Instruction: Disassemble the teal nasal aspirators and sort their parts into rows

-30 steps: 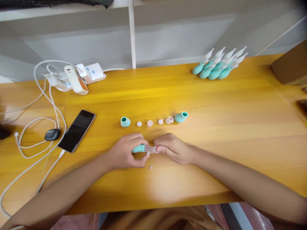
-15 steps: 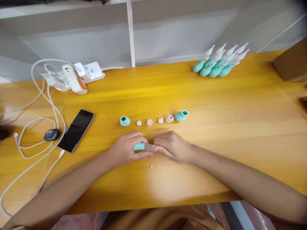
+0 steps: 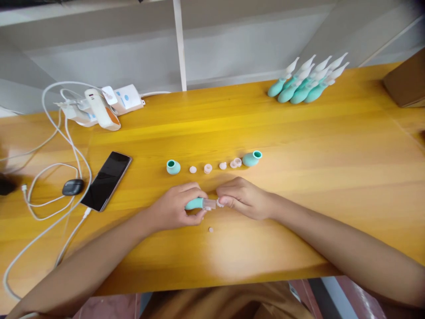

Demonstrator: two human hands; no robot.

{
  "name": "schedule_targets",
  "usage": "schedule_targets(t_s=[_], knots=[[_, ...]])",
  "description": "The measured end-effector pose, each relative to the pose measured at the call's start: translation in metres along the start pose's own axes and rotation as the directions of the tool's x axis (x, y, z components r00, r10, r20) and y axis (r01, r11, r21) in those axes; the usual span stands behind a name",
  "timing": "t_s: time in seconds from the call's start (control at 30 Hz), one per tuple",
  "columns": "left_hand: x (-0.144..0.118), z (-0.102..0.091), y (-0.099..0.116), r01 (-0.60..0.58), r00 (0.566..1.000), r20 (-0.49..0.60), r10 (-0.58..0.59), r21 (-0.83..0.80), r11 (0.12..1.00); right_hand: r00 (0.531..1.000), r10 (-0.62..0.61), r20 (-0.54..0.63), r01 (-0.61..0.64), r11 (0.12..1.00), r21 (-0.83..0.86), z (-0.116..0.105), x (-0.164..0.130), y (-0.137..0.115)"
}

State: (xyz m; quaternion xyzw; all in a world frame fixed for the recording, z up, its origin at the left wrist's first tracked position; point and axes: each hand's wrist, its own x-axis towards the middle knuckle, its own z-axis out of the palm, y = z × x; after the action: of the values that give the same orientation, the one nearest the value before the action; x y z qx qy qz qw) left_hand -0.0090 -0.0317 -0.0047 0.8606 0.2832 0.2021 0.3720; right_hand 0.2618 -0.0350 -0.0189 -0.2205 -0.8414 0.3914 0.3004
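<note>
My left hand [image 3: 177, 206] is closed around a teal rubber bulb [image 3: 194, 204], with a clear tube-like neck piece [image 3: 209, 204] sticking out of it to the right. Between the thumb and fingers of my right hand [image 3: 244, 198] is a small whitish ring-like piece [image 3: 220, 203], just off the neck's end. Beyond my hands lies a row: a teal bulb [image 3: 173, 167] with its mouth up, several small pale plastic parts [image 3: 207, 168], and a second teal bulb [image 3: 251, 159] tipped to the right. A tiny round disc [image 3: 210, 229] lies on the near side.
Several teal bulbs with white pointed tips [image 3: 307, 84] stand grouped at the back right. A phone [image 3: 106, 181], a black earbud case [image 3: 72, 187], white cables and chargers [image 3: 128, 98] take up the left. A brown box [image 3: 407, 82] is at the far right.
My right hand has drawn slightly right, away from the neck piece, and a small whitish piece now shows at its fingertips. A gap has opened between the two. The view has shifted slightly.
</note>
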Motion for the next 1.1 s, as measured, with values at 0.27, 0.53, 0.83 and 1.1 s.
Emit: schedule_targets(t_s=[0.27, 0.53, 0.83, 1.1], knots=[[0.0, -0.004, -0.005, -0.052, 0.996, 0.076, 0.051, 0.019, 0.998, 0.999, 0.008, -0.032, -0.008, 1.0, 0.018, -0.004, -0.003, 0.006], [0.001, -0.003, -0.006, -0.075, 0.993, 0.1, 0.069, 0.057, 0.996, 0.999, -0.011, 0.03, 0.014, 0.993, -0.113, -0.002, 0.0, 0.004], [-0.001, -0.002, -0.01, -0.128, 0.99, 0.08, 0.12, 0.103, 0.986, 0.999, -0.003, 0.044, 0.013, 0.972, -0.235, 0.0, 0.0, 0.002], [0.0, -0.003, -0.005, -0.091, 0.993, -0.086, 0.084, -0.084, 0.992, 0.997, 0.052, -0.052, -0.059, 0.987, -0.152, 0.008, -0.002, 0.0]])
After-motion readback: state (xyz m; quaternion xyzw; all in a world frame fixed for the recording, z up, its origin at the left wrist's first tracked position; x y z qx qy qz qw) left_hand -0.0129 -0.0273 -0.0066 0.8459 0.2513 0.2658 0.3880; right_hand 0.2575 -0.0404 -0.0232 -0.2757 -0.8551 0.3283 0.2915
